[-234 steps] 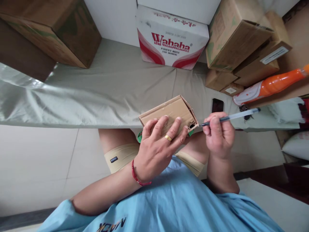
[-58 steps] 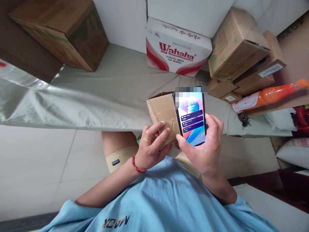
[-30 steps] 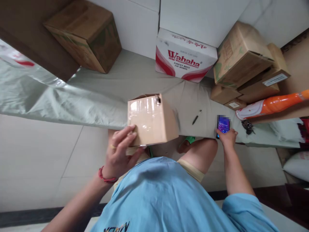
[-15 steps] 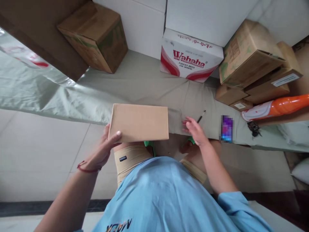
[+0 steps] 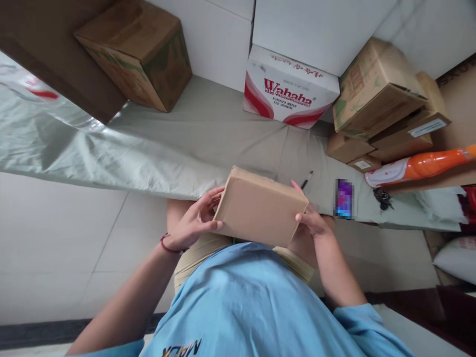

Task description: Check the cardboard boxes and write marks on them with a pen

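A plain brown cardboard box point(image 5: 260, 208) is held over my lap, tilted, in front of the low cloth-covered table point(image 5: 178, 134). My left hand point(image 5: 193, 223) grips its left end, fingers curled round the edge. My right hand point(image 5: 310, 218) clasps its right end. A pen point(image 5: 307, 179) lies on the cloth just beyond my right hand. A phone point(image 5: 344, 198) with a lit screen rests on the cloth to the right of the pen.
A white and red Wahaha box point(image 5: 290, 89) stands at the back. Stacked brown cartons point(image 5: 383, 99) fill the right, another carton point(image 5: 137, 54) the back left. An orange bottle point(image 5: 420, 166) and keys point(image 5: 381, 196) lie at the right. Tiled floor lies left.
The pen was laid down and the phone picked up, then set on the cloth. My right hand came back to the box, which has turned and now sits between both hands.
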The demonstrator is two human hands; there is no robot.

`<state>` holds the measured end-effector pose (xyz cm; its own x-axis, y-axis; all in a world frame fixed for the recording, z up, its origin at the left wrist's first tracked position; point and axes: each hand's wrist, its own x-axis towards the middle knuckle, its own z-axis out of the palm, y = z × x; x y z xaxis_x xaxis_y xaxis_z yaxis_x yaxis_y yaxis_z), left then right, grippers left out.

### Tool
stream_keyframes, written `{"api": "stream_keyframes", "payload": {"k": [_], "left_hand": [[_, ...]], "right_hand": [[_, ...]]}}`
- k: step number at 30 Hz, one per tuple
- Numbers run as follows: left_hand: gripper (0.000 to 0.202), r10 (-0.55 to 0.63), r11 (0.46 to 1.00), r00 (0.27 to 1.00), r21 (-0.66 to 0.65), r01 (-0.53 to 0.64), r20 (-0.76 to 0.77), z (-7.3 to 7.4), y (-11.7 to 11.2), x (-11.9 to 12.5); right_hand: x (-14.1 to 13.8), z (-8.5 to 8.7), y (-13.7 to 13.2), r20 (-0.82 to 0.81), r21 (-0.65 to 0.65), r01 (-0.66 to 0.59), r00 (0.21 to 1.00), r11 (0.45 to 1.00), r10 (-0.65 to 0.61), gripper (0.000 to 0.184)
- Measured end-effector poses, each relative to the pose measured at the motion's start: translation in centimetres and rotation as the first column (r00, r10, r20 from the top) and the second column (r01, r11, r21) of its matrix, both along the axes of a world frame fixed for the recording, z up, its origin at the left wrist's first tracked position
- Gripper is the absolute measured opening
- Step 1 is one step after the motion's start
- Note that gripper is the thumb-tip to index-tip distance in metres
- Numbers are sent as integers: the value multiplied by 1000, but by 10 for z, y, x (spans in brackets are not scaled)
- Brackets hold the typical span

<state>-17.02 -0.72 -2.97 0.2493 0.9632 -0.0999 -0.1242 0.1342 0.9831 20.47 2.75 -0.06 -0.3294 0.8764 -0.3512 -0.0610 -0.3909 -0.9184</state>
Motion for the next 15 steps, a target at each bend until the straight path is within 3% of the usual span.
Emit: {"api": "stream_keyframes", "payload": {"k": [3,6,8,11,13,15], "left_hand": [[69,36,999,999,10,-36,-12,-9,17,15],[63,192,981,962,70,-182,-195,-27,36,32],[53,333,942,842,181,-282,-424,-42,47,41],[33,447,894,679,294,-337,-582,-60,54,51],[23,462,887,638,341,-313,-616,-66,52,55],[18,460,886,606,384,-261,-649,-69,48,57]], "right_hand": [[13,17,-10,78,127,67,994,990,-77,104],[21,32,-5,211,339,235,924,911,-317,85],[27,36,11,275,465,333,827,820,-491,86],[40,35,45,353,620,392,635,680,-687,90],[48,30,66,425,694,353,502,627,-753,89],[52,24,82,495,731,300,384,612,-779,85]]}}
